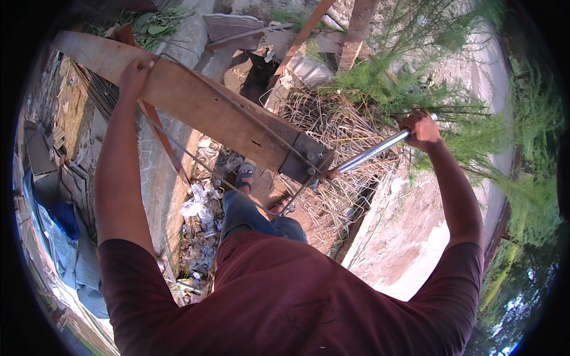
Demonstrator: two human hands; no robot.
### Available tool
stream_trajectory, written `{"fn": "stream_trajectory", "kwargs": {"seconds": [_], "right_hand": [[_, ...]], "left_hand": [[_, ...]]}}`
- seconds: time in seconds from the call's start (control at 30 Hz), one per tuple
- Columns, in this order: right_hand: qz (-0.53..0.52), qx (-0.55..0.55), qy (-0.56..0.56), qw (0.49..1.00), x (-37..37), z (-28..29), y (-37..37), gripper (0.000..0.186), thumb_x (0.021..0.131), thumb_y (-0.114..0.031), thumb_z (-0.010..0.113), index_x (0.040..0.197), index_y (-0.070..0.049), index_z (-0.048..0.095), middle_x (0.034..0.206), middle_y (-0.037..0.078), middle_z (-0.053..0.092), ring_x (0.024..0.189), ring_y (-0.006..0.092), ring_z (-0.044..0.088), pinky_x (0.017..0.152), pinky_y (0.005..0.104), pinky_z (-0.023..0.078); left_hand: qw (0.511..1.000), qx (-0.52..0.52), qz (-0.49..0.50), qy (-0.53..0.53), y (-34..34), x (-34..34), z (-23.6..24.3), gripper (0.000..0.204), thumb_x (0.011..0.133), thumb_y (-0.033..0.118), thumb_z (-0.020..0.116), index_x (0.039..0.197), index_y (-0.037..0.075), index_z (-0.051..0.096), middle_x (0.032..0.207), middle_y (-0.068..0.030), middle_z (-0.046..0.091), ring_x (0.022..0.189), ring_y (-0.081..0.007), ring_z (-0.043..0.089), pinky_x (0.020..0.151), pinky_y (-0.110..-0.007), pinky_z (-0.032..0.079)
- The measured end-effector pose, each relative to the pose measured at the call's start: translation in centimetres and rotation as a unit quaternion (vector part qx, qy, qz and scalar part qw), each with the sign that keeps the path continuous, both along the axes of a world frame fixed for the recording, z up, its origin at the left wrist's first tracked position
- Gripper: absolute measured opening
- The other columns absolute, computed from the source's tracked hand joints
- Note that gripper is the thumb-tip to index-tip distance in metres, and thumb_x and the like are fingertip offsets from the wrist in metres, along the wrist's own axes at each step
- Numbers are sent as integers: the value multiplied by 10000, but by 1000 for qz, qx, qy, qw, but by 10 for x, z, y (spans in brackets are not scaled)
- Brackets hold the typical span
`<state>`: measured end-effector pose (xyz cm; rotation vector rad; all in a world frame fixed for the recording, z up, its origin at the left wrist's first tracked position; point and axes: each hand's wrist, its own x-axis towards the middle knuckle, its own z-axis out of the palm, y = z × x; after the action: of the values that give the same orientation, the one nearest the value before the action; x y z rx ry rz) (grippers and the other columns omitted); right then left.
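Observation:
A long wooden plank (202,107) runs diagonally in front of me, with a dark metal plate (301,157) and round pegs at its right end. Along the plank lies a thin bent metal rod (237,110); its loop drops below the plate and runs back up to the left. At the plank's far left part, my left hand (135,76) is closed on the rod. My right hand (423,129) is wrapped round the upper end of a shiny metal pipe (374,152). The pipe's lower, brownish end meets the rod beside the pegs.
A heap of bent metal rods (338,127) lies beyond the plate. Rusty legs (160,133) support the plank. Litter (202,207) fills the gap near my sandalled feet (244,177). Feathery green branches (409,83) hang around my right hand. A blue sheet (59,231) lies at left.

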<state>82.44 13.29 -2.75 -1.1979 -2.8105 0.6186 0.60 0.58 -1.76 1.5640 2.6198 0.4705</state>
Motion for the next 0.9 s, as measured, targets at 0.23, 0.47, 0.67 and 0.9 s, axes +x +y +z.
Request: {"fn": "stream_trajectory", "kwargs": {"seconds": [0.23, 0.47, 0.67, 0.9], "right_hand": [[81, 168, -151, 971, -80, 74, -49, 142, 575, -158, 649, 703, -162, 589, 725, 27, 586, 815, 248, 583, 764, 387, 431], [-47, 98, -98, 989, -51, 57, -75, 121, 588, -121, 617, 704, -102, 593, 694, 95, 585, 742, 327, 575, 730, 435, 436], [-213, 151, -135, 956, -53, 50, -209, 72, 611, -154, 620, 674, -119, 613, 631, 98, 593, 627, 314, 596, 609, 421, 464], [-597, 87, -141, 785, -151, 1, -459, 62, 675, -137, 611, 649, -82, 599, 611, 167, 599, 580, 355, 603, 594, 447, 485]], "left_hand": [[994, 18, -34, 105, -13, -5, -2, 572, 858, 505, 553, 1122, -2, 549, 1157, -203, 551, 1103, -358, 511, 926, -422, 392], [990, 97, -97, 24, 11, -33, -21, 604, 881, 455, 551, 1256, -11, 471, 1261, -220, 485, 1184, -348, 454, 997, -427, 334], [986, 107, -123, 23, -2, -30, -18, 611, 897, 451, 529, 1290, -7, 438, 1311, -207, 447, 1241, -337, 399, 1031, -454, 280], [996, 13, -70, 58, -16, -11, -20, 622, 904, 518, 466, 1366, 113, 372, 1434, -113, 328, 1343, -277, 282, 1032, -591, 178]]}}
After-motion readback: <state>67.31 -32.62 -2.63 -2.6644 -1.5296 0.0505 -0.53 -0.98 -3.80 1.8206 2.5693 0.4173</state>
